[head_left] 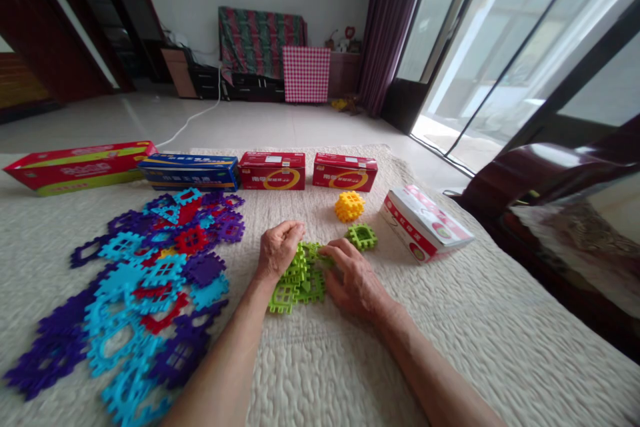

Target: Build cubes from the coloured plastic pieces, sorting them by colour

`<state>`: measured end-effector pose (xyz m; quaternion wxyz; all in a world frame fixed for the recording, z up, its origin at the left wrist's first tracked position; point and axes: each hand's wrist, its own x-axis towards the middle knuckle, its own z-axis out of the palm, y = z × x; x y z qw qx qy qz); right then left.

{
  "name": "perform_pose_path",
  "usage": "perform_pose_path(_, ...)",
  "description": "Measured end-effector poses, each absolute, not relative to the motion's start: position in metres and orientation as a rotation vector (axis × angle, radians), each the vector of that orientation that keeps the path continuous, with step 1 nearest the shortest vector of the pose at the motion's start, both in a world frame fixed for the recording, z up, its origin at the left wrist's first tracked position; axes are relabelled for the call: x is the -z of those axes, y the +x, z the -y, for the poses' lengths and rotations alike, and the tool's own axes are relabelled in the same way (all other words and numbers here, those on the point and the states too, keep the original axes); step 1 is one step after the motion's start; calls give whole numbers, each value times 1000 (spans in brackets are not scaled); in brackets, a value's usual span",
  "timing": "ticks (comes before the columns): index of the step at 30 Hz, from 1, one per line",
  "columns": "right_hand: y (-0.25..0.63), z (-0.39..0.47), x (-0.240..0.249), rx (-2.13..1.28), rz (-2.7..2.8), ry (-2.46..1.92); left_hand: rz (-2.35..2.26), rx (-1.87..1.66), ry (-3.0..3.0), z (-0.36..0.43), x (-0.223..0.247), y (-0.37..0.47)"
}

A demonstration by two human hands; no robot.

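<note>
The yellow block point(349, 205) looks done: its bits are joined into one chunky lump, and it sits on the quilt point(475, 320), a bit in from the far edge. The green bits point(313, 287) look only part done. They lie flat and heaped in the middle of the quilt, between the two hands. One green frame point(362, 236) sits apart, just past the right hand. The big pile point(117, 280) of blue, purple and red bits fills the left side, and most of it looks loose, so a lot seems left.

The left hand point(279, 250) is curled, its fingertips close together at the top of the green bits. The right hand point(357, 280) is bent a little, its fingers touching their right side. I cannot tell if either one is gripping a bit.

Along the far edge stand a long box point(83, 169), a blue box point(187, 173) and two red boxes point(273, 171). A white box point(425, 223) is near the right edge. There is good room toward the near right corner, but the pile makes it tight on the left.
</note>
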<state>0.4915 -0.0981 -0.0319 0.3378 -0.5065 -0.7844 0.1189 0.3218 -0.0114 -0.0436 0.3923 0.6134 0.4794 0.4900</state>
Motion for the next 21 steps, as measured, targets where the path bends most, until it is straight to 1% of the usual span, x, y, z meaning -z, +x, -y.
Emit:
perform_pose_path(8, 489, 98, 31, -243, 1764, -1386, -1216, -1249, 1565, 12, 44, 321)
perform_pose_path(12, 488, 100, 27, -298, 1652, -1465, -1207, -1246, 1556, 11, 46, 322)
perform_pose_path(14, 488, 101, 27, -297, 1653, -1542, -1207, -1252, 1559, 11, 46, 322)
perform_pose_path(18, 485, 104, 28, -173, 1724, -1685, -1210, -1264, 1571, 11, 45, 322)
perform_pose_path(21, 482, 106, 29, -170, 1749, -1749, -1208, -1263, 1575, 11, 45, 322)
